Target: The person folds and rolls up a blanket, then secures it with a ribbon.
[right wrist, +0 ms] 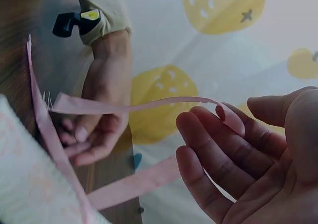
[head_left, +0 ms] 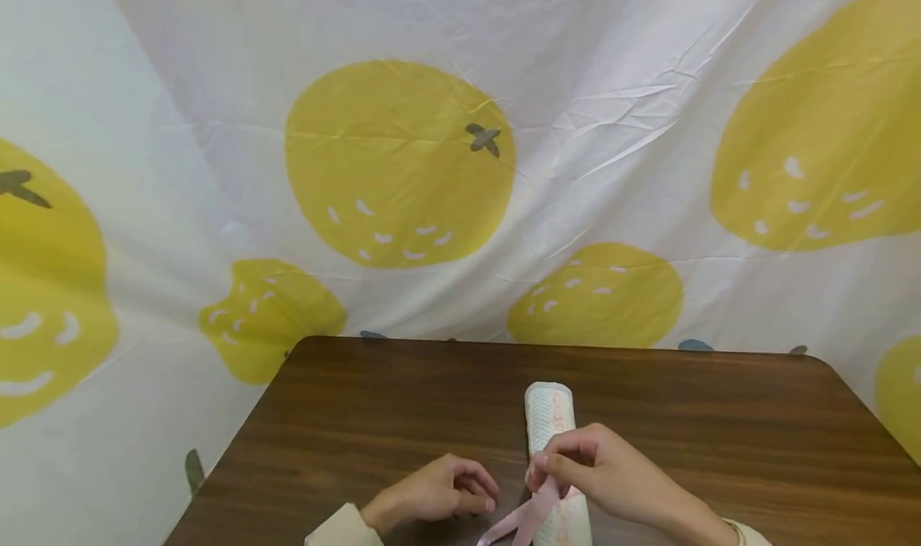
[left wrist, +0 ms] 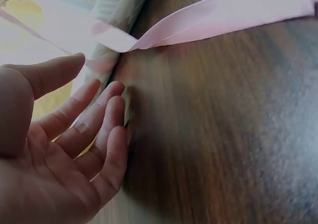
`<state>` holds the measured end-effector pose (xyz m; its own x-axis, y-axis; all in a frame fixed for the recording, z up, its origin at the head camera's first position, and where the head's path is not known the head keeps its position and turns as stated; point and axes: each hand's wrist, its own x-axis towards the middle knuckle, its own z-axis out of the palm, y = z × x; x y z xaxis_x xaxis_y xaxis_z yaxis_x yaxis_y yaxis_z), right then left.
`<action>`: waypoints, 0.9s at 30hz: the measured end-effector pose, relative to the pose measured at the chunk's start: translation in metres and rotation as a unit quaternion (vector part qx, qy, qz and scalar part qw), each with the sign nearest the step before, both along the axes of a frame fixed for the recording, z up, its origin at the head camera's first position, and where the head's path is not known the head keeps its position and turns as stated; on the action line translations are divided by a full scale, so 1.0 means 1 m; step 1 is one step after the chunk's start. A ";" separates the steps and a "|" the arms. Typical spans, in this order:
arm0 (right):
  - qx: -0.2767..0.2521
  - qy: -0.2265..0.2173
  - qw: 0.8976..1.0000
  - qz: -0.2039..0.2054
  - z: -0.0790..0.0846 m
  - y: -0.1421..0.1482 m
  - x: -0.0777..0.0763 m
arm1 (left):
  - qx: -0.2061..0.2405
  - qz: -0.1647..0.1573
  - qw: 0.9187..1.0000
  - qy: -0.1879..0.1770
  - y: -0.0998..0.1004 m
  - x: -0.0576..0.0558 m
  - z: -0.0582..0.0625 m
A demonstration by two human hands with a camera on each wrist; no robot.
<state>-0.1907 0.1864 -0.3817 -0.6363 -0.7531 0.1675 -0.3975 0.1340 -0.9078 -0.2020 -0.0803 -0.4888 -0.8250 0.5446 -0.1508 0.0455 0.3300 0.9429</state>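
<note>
A white textured roll (head_left: 548, 410) with faint pink print lies lengthwise on the brown wooden table. Pink ribbon (head_left: 536, 516) is wrapped around its near half, its tails trailing off to the left. Over the roll, my right hand (head_left: 600, 470) holds part of the ribbon at its thumb and fingertips. The right wrist view shows this ribbon (right wrist: 149, 104) looped over the curled fingers, one frayed end pointing towards the left hand. Left of the roll, my left hand (head_left: 442, 486) has loosely bent fingers and nothing in its grasp. Its fingertips (left wrist: 117, 105) are close to the roll's side.
The wooden table (head_left: 360, 402) has a rounded back edge. Behind it and along its left side hangs a white curtain (head_left: 590, 170) printed with large yellow fruit. A black device (right wrist: 74, 23) is strapped at the left sleeve.
</note>
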 end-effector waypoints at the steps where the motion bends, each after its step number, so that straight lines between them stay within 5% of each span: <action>1: 0.002 0.005 1.000 -0.003 -0.001 0.005 0.001 | 0.000 -0.008 1.000 0.008 0.001 0.001 -0.001; 6: 0.003 0.014 1.000 -0.021 -0.007 0.029 0.005 | -0.008 -0.034 0.998 0.044 0.007 0.008 -0.003; 17: -0.064 -0.066 0.996 0.020 -0.034 0.083 -0.002 | -0.029 -0.025 0.996 0.082 0.007 0.013 -0.003; 22: -0.128 -0.140 0.979 0.072 -0.048 0.102 -0.007 | -0.006 -0.034 0.998 0.047 -0.001 0.006 -0.005; 27: -0.129 -0.232 0.961 0.077 -0.061 0.119 -0.010 | 0.029 -0.037 0.999 0.027 -0.006 0.000 -0.007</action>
